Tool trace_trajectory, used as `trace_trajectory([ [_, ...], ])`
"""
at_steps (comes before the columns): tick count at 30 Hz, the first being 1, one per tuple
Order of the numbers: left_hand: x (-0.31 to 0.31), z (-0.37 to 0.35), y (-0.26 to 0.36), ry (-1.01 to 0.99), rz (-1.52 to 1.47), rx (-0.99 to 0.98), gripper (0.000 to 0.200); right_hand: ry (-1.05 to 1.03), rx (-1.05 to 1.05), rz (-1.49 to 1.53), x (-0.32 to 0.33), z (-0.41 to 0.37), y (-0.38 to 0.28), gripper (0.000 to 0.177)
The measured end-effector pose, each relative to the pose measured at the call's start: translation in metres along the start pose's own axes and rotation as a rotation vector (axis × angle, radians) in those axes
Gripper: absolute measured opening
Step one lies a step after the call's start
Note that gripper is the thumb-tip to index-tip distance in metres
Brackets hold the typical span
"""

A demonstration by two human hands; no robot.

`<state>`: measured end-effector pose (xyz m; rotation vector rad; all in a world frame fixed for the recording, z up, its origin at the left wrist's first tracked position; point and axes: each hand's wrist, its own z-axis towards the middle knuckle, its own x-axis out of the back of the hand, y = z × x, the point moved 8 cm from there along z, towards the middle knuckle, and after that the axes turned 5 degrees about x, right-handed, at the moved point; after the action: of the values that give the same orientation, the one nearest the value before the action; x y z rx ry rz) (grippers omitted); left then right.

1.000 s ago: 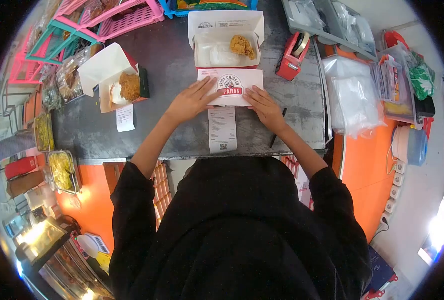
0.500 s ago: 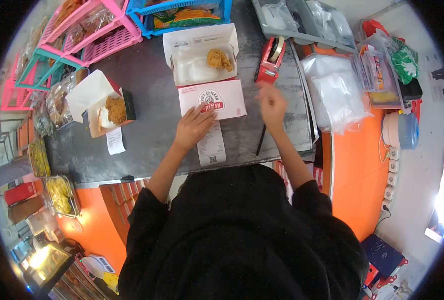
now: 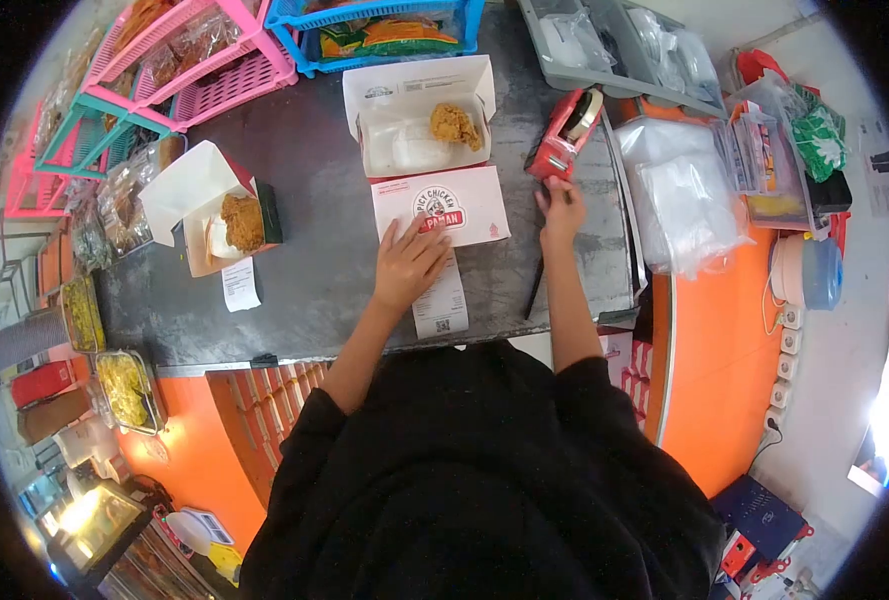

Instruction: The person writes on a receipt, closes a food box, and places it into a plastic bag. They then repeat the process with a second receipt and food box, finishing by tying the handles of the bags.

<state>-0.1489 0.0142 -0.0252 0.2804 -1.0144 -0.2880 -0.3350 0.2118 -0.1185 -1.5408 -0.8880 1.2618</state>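
Observation:
My left hand (image 3: pixel 414 262) lies flat, fingers spread, over the near edge of a closed white and pink chicken box (image 3: pixel 479 212). A printed receipt (image 3: pixel 441 305) hangs from under that hand toward the counter's front edge. My right hand (image 3: pixel 561 212) is at the near end of a red tape dispenser (image 3: pixel 567 135), its fingers bent in; whether they pinch any tape is too small to see. Behind the closed box stands an open box (image 3: pixel 372 150) holding fried chicken (image 3: pixel 455 126) and a white wrapped portion (image 3: pixel 419 151).
Another open box (image 3: pixel 201 262) with chicken and a receipt (image 3: pixel 240 284) sits at the left. A dark stick-like item (image 3: pixel 534 290) lies by my right forearm. Pink baskets (image 3: pixel 229 92), a blue basket (image 3: pixel 309 62), a grey tray (image 3: pixel 614 82) and plastic bags (image 3: pixel 679 200) border the dark counter (image 3: pixel 314 200).
My right hand has moved up to the near end of the tape dispenser, whose position in view has shifted slightly. My left hand stays on the closed box.

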Motion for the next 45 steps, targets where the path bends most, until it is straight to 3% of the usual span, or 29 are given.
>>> trace_trajectory([
  [2, 0.002, -0.002, 0.001, 0.003, -0.007, 0.014, 0.014, 0.073, 0.049, -0.137, 0.015, -0.006, 0.005, 0.007],
  [4, 0.004, 0.003, -0.002, 0.051, -0.056, 0.062, 0.012, 0.099, -0.046, -0.238, 0.02, -0.022, -0.006, 0.007],
  [6, 0.001, 0.002, -0.003, 0.057, -0.065, 0.059, 0.013, -0.111, 0.192, -0.574, 0.007, -0.072, -0.047, 0.013],
  [8, -0.002, 0.0, -0.005, 0.057, -0.067, 0.066, 0.014, -0.272, 0.138, -0.553, -0.013, -0.133, -0.055, 0.035],
  [10, -0.006, -0.002, -0.001, 0.025, 0.034, 0.016, 0.019, -0.297, -0.055, -0.406, -0.039, -0.167, -0.059, 0.057],
  [11, -0.008, -0.004, -0.002, 0.022, 0.031, 0.021, 0.019, -0.298, -0.059, -0.411, -0.047, -0.17, -0.054, 0.057],
  [13, -0.011, -0.006, -0.001, -0.033, 0.069, -0.026, 0.031, -0.147, -0.327, -0.277, -0.048, -0.166, -0.028, 0.075],
  [17, -0.006, -0.003, 0.006, -0.051, 0.167, -0.059, 0.028, -0.091, -0.503, -0.182, -0.035, -0.156, 0.007, 0.071],
  [19, -0.01, -0.004, 0.002, -0.072, 0.106, -0.049, 0.037, -0.318, -0.431, -0.741, -0.032, -0.142, -0.005, 0.059],
  [20, -0.01, -0.005, 0.003, -0.068, 0.108, -0.047, 0.037, -0.322, -0.428, -0.742, -0.024, -0.138, -0.004, 0.059],
  [22, -0.005, -0.004, -0.002, -0.104, -0.157, 0.066, 0.048, -0.483, 0.06, -1.026, -0.031, -0.124, -0.028, 0.049],
  [23, 0.002, -0.003, -0.004, -0.095, -0.15, 0.065, 0.048, -0.488, 0.07, -1.021, -0.03, -0.116, -0.034, 0.049],
  [25, 0.003, -0.002, -0.04, -0.24, -0.529, 0.597, 0.049, -0.286, 0.317, -0.888, -0.041, -0.097, -0.093, 0.04],
  [27, 0.046, 0.031, -0.064, 0.373, -0.42, 0.61, 0.049, -0.481, 0.785, -0.886, -0.1, -0.065, -0.113, 0.027],
  [29, 0.027, 0.046, -0.109, 0.422, 0.053, 0.634, 0.043, -0.633, 0.614, -1.24, -0.132, -0.024, -0.072, 0.024],
  [31, -0.015, 0.065, -0.151, -0.432, -0.15, 0.97, 0.036, -0.849, 0.377, -1.441, -0.147, 0.011, -0.017, 0.033],
  [32, -0.022, 0.066, -0.168, -0.427, -0.147, 0.985, 0.036, -0.866, 0.378, -1.438, -0.151, 0.022, -0.005, 0.033],
  [34, -0.024, 0.072, -0.175, -0.301, 0.006, 0.755, 0.036, -0.929, 0.495, -1.286, -0.161, 0.023, -0.001, 0.033],
  [35, -0.023, 0.065, -0.174, -0.296, 0.009, 0.768, 0.036, -0.943, 0.498, -1.283, -0.157, 0.023, -0.004, 0.033],
  [37, 0.029, 0.085, -0.14, -0.039, 0.098, 0.648, 0.033, -0.923, 0.643, -1.167, -0.164, 0.01, -0.056, 0.034],
  [38, 0.05, 0.088, -0.123, -0.041, 0.101, 0.654, 0.033, -0.907, 0.605, -1.163, -0.163, 0.001, -0.083, 0.034],
  [40, 0.09, 0.084, -0.092, 0.021, -0.196, 0.715, 0.032, -0.926, 0.544, -1.163, -0.152, -0.021, -0.125, 0.034],
  [41, 0.097, 0.074, -0.085, 0.02, -0.193, 0.716, 0.032, -0.957, 0.524, -1.166, -0.141, -0.028, -0.135, 0.034],
  [42, 0.093, 0.06, -0.083, -0.11, -0.284, 0.769, 0.033, -0.955, 0.524, -1.165, -0.128, -0.037, -0.138, 0.034],
  [43, 0.085, 0.047, -0.079, -0.241, -0.376, 0.82, 0.035, -0.973, 0.363, -1.186, -0.11, -0.044, -0.129, 0.035],
  [44, 0.074, 0.035, -0.078, -0.24, -0.376, 0.819, 0.035, -0.987, 0.204, -1.202, -0.094, -0.05, -0.118, 0.035],
  [45, 0.053, 0.011, -0.084, -0.238, -0.424, 0.88, 0.037, -0.989, 0.207, -1.199, -0.084, -0.057, -0.112, 0.035],
])
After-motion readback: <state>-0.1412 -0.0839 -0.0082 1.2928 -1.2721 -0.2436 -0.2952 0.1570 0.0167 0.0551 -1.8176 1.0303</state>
